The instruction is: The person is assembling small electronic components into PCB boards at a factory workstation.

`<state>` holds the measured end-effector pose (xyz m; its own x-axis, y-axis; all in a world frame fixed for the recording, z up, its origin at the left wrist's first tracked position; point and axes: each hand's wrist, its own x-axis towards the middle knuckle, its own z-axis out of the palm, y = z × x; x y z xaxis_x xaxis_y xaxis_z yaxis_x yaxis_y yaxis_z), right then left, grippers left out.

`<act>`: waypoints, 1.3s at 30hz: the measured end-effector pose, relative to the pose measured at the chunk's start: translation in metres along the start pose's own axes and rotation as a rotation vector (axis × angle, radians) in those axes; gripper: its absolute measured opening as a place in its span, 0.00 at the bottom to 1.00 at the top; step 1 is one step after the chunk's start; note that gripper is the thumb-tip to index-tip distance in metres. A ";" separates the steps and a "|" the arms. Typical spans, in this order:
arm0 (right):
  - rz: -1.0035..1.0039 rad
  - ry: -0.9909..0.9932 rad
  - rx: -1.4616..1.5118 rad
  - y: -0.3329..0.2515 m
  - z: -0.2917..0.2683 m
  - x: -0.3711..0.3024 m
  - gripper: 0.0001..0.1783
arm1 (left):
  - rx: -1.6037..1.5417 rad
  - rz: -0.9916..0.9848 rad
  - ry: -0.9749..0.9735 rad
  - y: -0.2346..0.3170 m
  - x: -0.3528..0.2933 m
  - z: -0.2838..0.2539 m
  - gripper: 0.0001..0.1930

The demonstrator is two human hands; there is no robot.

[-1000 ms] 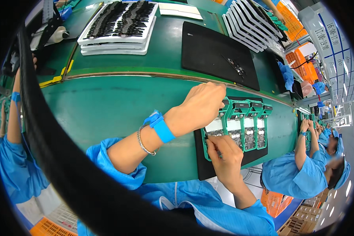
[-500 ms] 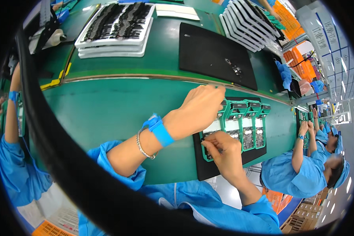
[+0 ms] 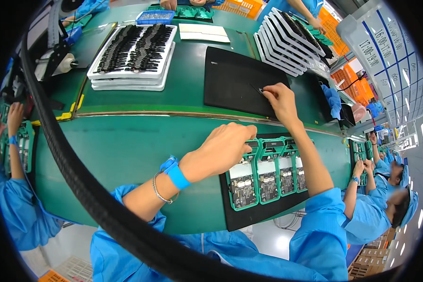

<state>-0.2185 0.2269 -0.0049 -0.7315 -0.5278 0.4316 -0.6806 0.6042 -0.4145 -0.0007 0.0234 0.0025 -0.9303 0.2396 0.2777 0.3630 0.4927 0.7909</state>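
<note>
Several green fixtures with circuit boards (image 3: 243,191) stand side by side on a black mat (image 3: 239,221) in front of me. My left hand (image 3: 218,149), with a blue wrist strap, has its curled fingers at the upper end of the leftmost fixture, closed on its green frame. Beyond the fixtures, my right hand (image 3: 282,101) reaches over a second black mat (image 3: 235,77). Its thumb and forefinger are pinched together at a small dark piece too small to name. My right forearm covers part of the fixtures on the right.
White trays of black parts (image 3: 93,77) are stacked at the far left, and more white trays (image 3: 272,49) stand tilted at the far right. A blue bin (image 3: 155,18) and a white pad (image 3: 204,33) lie at the back. Co-workers sit at both sides. A black cable (image 3: 61,136) crosses the view.
My right hand has left the lower part of the leftmost fixture and moved forward onto the far black mat. My left hand remains at that fixture's upper end. The view has shifted slightly.
</note>
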 end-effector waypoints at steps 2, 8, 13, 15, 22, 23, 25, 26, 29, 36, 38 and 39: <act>-0.058 -0.063 -0.064 0.000 0.011 0.012 0.09 | -0.002 0.010 0.003 -0.001 -0.001 -0.002 0.12; -0.236 -0.132 -0.474 0.007 0.013 0.023 0.08 | -0.030 -0.025 -0.078 0.007 0.002 -0.009 0.12; -0.144 0.041 -0.117 -0.050 -0.016 -0.016 0.07 | -0.024 0.013 -0.026 -0.001 -0.004 -0.008 0.12; -0.034 0.083 0.063 -0.086 -0.039 -0.063 0.06 | -0.009 -0.005 -0.045 0.000 -0.004 -0.010 0.13; 0.206 0.069 0.037 -0.151 -0.063 -0.212 0.09 | 0.264 0.116 0.054 0.016 0.002 0.007 0.19; 0.235 0.065 0.051 -0.155 -0.062 -0.218 0.09 | 0.265 0.119 0.047 0.019 0.005 0.011 0.19; 0.231 0.076 0.046 -0.160 -0.054 -0.224 0.09 | 0.367 0.144 0.044 0.018 0.012 0.025 0.20; 0.217 0.081 0.037 -0.161 -0.050 -0.226 0.10 | 0.376 0.162 0.080 0.015 0.016 0.037 0.18; 0.179 0.105 0.008 -0.157 -0.040 -0.235 0.11 | 0.481 0.102 -0.029 0.015 0.027 0.050 0.13; 0.134 0.133 -0.024 -0.159 -0.031 -0.238 0.10 | 0.435 0.121 0.032 0.014 0.027 0.053 0.10; 0.168 0.108 -0.020 -0.164 -0.033 -0.237 0.10 | 0.445 0.127 0.031 0.013 0.026 0.052 0.11; 0.199 0.083 -0.016 -0.166 -0.034 -0.236 0.10 | 0.444 0.124 0.029 0.013 0.026 0.052 0.11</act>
<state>0.0689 0.2720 -0.0104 -0.8448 -0.3469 0.4073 -0.5220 0.7011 -0.4857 -0.0174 0.0793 -0.0083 -0.8772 0.2990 0.3757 0.4532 0.7738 0.4425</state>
